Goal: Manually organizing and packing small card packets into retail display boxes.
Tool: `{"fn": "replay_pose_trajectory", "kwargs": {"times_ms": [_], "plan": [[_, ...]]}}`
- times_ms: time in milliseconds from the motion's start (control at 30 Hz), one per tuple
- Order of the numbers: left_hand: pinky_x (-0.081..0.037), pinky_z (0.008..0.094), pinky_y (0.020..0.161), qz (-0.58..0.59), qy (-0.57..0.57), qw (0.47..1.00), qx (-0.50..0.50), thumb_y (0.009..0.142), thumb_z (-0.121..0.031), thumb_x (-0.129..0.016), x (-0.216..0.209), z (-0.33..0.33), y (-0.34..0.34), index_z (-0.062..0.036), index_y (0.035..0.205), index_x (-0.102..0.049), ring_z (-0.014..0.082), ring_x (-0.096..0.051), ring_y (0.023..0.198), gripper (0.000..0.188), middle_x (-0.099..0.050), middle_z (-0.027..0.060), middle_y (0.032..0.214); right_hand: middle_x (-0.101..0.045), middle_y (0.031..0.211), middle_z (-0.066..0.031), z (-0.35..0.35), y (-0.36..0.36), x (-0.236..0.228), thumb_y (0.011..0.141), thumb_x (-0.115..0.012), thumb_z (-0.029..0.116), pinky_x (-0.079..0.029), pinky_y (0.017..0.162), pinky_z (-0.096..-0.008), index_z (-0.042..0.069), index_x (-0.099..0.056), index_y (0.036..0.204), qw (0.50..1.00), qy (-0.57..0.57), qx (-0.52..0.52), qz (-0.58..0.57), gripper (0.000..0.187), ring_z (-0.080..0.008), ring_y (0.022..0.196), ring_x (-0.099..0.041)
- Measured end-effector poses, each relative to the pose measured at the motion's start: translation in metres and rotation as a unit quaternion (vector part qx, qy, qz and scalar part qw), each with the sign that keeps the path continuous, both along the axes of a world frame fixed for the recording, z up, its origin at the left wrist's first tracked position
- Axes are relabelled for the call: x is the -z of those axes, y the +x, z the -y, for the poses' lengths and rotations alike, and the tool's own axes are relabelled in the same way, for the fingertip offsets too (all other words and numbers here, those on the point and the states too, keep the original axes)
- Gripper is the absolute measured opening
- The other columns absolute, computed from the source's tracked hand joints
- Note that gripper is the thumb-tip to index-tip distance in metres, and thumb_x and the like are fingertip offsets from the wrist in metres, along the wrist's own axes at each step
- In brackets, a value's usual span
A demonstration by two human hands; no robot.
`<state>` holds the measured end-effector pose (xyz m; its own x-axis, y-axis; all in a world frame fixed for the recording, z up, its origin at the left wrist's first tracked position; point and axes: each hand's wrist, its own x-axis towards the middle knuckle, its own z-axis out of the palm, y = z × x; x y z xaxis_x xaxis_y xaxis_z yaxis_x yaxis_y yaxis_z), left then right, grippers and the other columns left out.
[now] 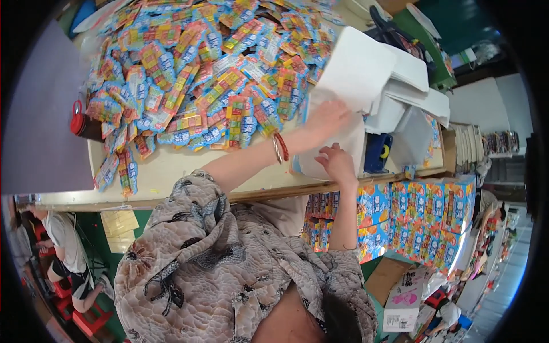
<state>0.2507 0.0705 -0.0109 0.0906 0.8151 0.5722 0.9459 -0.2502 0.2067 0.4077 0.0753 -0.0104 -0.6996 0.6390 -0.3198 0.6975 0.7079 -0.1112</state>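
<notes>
The left hand (329, 121), blurred, is over white card (311, 166) at the table's (166, 177) near edge; whether it grips, I cannot tell. The right hand (338, 164), just nearer, has loosely curled, parted fingers, perhaps to steady the card. The packets (229, 103) lie heaped left and far, probably for easy reach; the tape dispenser (375, 153) stands right, seemingly kept handy.

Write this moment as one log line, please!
left hand: blurred, over white pieces | right hand: fingers bent, nearer the body | table: colourful packs heaped, blue tape dispenser
</notes>
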Motion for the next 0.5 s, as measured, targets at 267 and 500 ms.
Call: {"fn": "replay_pose_trajectory", "kwargs": {"times_ms": [267,500], "plan": [[-0.043,0.0439,0.094,0.279,0.043,0.959,-0.023,0.079,-0.005,-0.066,-0.001,0.137,-0.043,-0.0122,0.123,-0.055,0.0342,-0.051,0.111,0.045,-0.053,0.0144,0.118,-0.063,0.105,-0.0111,0.017,-0.002,-0.018,0.084,-0.066,0.025,-0.050,0.075,-0.0431,0.008,-0.064,0.102,0.995,0.083,0.020,-0.049,0.024,-0.0330,0.088,-0.062],[-0.040,0.0421,0.097,0.330,-0.010,0.916,-0.229,0.085,-0.006,-0.064,0.040,0.255,-0.119,-0.0038,0.126,-0.051,0.0345,-0.049,0.112,0.043,-0.051,0.0158,0.121,-0.063,0.101,-0.0119,0.101,-0.081,-0.045,0.085,-0.068,0.024,-0.048,0.080,-0.0389,0.004,-0.062,0.109,0.870,-0.127,0.093,-0.466,0.032,-0.0283,0.089,-0.062]]}}
